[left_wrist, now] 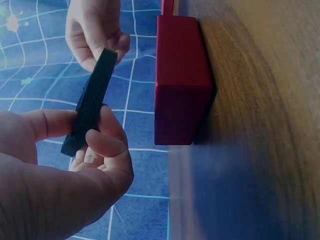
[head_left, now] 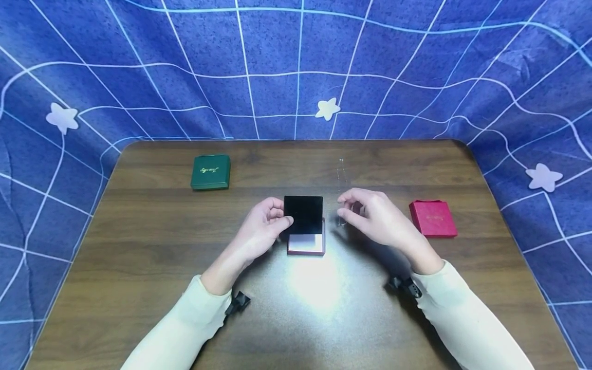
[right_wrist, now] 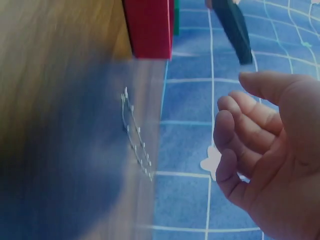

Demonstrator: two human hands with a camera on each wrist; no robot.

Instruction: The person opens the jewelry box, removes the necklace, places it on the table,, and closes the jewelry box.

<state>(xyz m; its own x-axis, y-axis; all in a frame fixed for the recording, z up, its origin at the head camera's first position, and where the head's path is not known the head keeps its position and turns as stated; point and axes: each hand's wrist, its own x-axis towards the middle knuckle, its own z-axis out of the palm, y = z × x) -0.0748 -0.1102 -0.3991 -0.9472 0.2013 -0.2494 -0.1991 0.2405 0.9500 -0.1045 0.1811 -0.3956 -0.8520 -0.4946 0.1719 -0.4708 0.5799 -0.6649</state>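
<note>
My left hand (head_left: 263, 226) pinches a thin square black pad (head_left: 302, 213) between thumb and fingers. That pad hovers over a small red box base (head_left: 306, 253), whose pale inside shows below it. In the left wrist view the pad (left_wrist: 92, 100) is seen edge-on, above and apart from the box (left_wrist: 182, 80). To the right of the pad is my right hand (head_left: 372, 213), lifted off the table, its fingers loosely bent around nothing. A fine silvery chain with small beads (right_wrist: 135, 135) lies on the table beneath it; the hand partly hides it in the head view.
A green box with gold lettering (head_left: 210, 172) sits at the back left of the wooden table (head_left: 152, 231). On the right, beyond my right hand, lies a red square box piece (head_left: 433, 219). A blue cloth with white lines (head_left: 273, 51) hangs behind the table.
</note>
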